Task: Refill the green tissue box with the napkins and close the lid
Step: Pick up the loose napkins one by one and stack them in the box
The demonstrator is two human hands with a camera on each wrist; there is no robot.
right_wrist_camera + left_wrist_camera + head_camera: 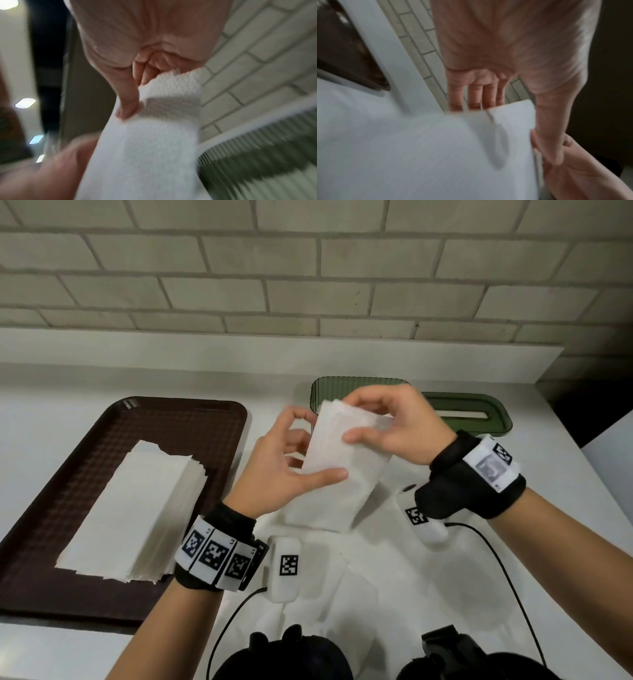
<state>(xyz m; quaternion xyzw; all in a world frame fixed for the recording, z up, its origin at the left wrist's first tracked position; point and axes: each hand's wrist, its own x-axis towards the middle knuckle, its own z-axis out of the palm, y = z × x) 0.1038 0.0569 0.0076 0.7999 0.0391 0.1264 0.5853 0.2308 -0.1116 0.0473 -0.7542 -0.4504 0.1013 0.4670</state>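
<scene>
Here both hands — left hand [284, 470], right hand [394, 426] — pinch the napkins [339, 467] above the green tissue box [329, 392].

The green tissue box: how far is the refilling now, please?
Done: the lid is off, lying right of the green tissue box. In hand: the left hand and right hand hold a small bundle of napkins in front of it. Left: insert them, the stack on the brown tray, then close.
</scene>
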